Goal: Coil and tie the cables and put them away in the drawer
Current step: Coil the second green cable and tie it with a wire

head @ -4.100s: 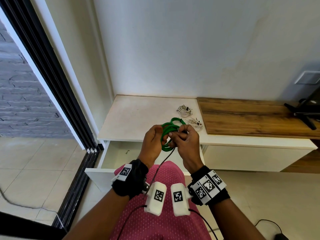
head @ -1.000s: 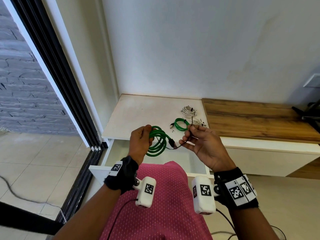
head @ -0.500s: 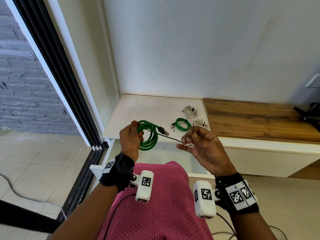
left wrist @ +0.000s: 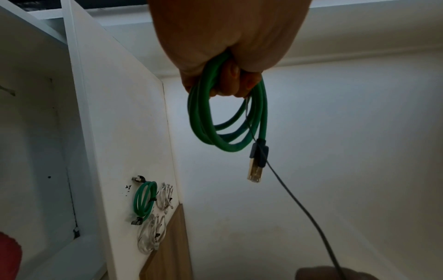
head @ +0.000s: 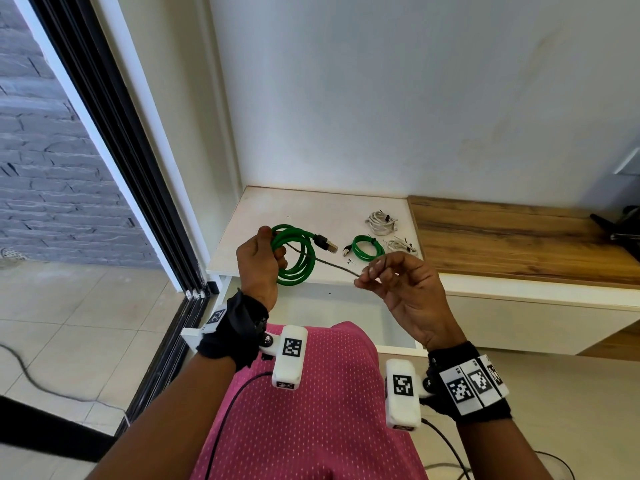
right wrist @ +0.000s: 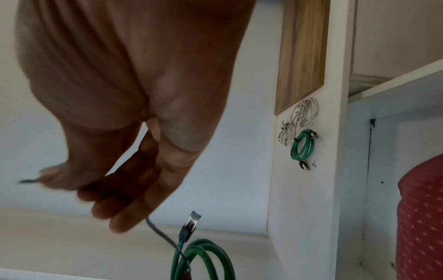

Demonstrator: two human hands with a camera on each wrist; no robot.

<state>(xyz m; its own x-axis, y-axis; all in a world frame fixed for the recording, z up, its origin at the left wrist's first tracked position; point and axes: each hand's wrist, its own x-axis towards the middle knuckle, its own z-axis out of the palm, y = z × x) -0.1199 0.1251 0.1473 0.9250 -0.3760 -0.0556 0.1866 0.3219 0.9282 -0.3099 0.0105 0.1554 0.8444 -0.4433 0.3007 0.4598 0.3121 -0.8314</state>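
My left hand (head: 260,258) grips a coiled green cable (head: 300,255) above the open drawer (head: 346,317); its plug (head: 327,243) sticks out to the right. A thin dark tie (head: 337,267) runs taut from the coil to my right hand (head: 372,275), which pinches its free end between thumb and forefinger. In the left wrist view the fingers (left wrist: 227,81) curl round the green cable (left wrist: 227,130) and the tie (left wrist: 294,200) slants down. In the right wrist view the tie (right wrist: 163,236) leads down to the coil (right wrist: 203,259).
On the white cabinet top (head: 294,213) lie a small tied green cable (head: 367,247) and two tied white cable bundles (head: 381,221), (head: 401,244). A wooden top (head: 512,240) extends right. A sliding glass door frame (head: 114,140) stands at the left. My lap in pink cloth (head: 304,410) is below.
Over four seconds my hands parted: the left moved left with the coil, the right drew the tie out to the right. In the last half second the coil rose slightly.
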